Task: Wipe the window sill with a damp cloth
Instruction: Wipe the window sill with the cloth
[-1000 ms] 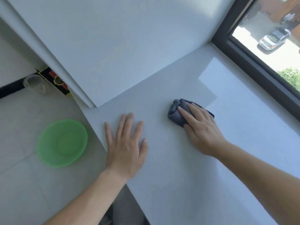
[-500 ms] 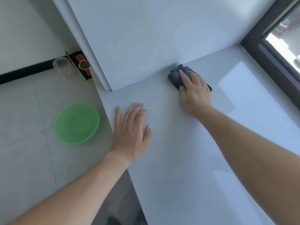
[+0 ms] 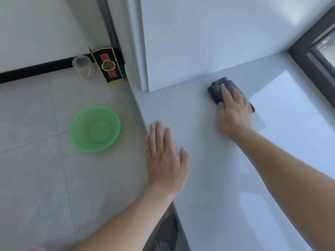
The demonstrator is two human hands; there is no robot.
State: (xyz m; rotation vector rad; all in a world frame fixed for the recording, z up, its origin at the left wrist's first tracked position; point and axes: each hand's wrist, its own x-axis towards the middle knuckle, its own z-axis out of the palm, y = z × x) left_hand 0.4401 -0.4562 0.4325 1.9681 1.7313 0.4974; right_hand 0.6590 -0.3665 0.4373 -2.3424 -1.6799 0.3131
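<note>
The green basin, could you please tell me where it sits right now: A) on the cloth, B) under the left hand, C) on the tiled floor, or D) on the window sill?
C: the green basin lies on the tiled floor, below and left of the window sill edge.

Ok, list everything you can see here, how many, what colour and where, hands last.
window sill: one, pale grey-white, centre and right.
cloth: one, dark grey, on the sill near the wall.
window frame: one, dark, upper right.
basin: one, green, on the floor left of the sill.
clear container: one, see-through, on the floor by the black skirting.
box: one, black with red and yellow, on the floor beside the container.
floor: pale grey tiles, left side.
left hand: one, flat on the sill near its edge.
right hand: one, pressing on the cloth.
</note>
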